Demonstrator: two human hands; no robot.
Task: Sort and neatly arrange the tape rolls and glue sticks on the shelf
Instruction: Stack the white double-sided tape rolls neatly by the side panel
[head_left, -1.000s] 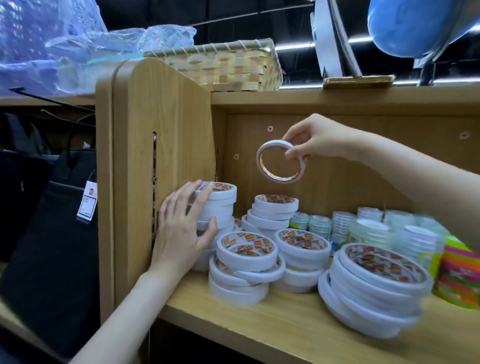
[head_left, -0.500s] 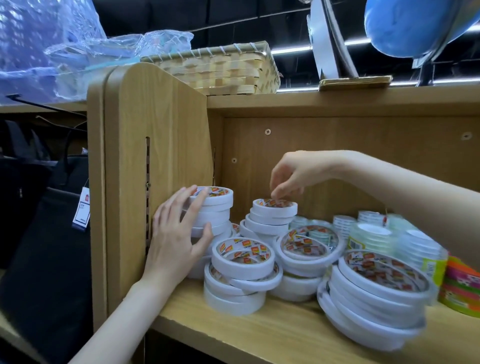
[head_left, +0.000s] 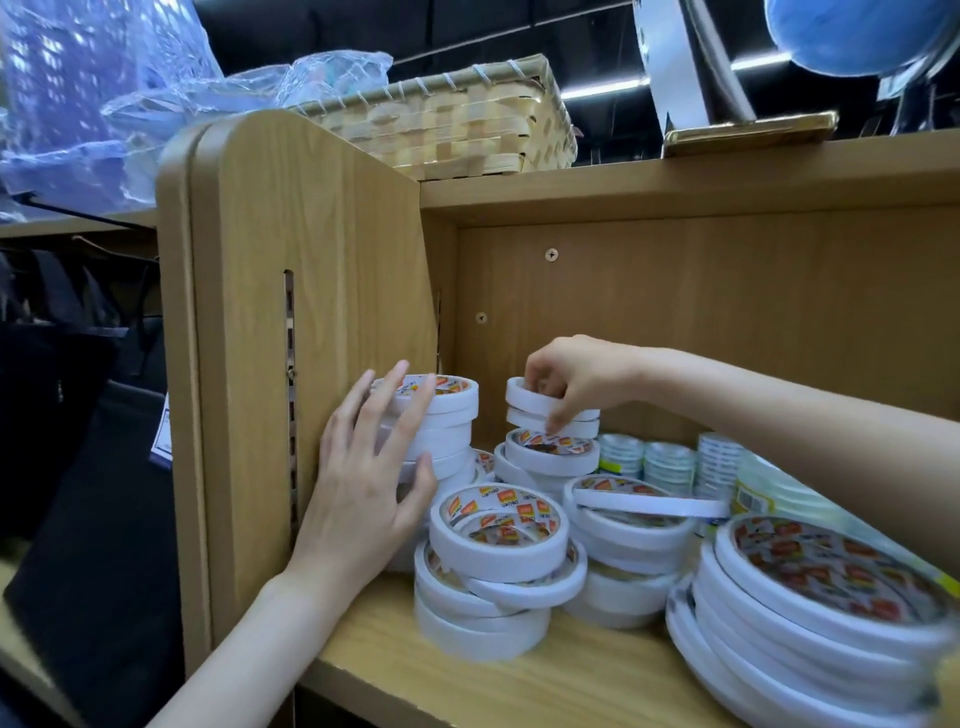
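Wooden shelf (head_left: 467, 675) | right grip (head_left: 576, 379) pinching rear tape rolls (head_left: 550, 410); left grip (head_left: 369, 483) flat, released, against corner stack (head_left: 441, 421)

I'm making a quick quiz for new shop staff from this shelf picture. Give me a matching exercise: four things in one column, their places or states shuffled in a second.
Things:
1. left hand
2. right hand
3. woven basket
4. large tape rolls

Places or states:
A. on top of the shelf unit
B. stacked at the front right
C. fingers flat against the leftmost stack
D. gripping small rolls in the back stack

Pairs: 1-C, 2-D, 3-A, 4-B
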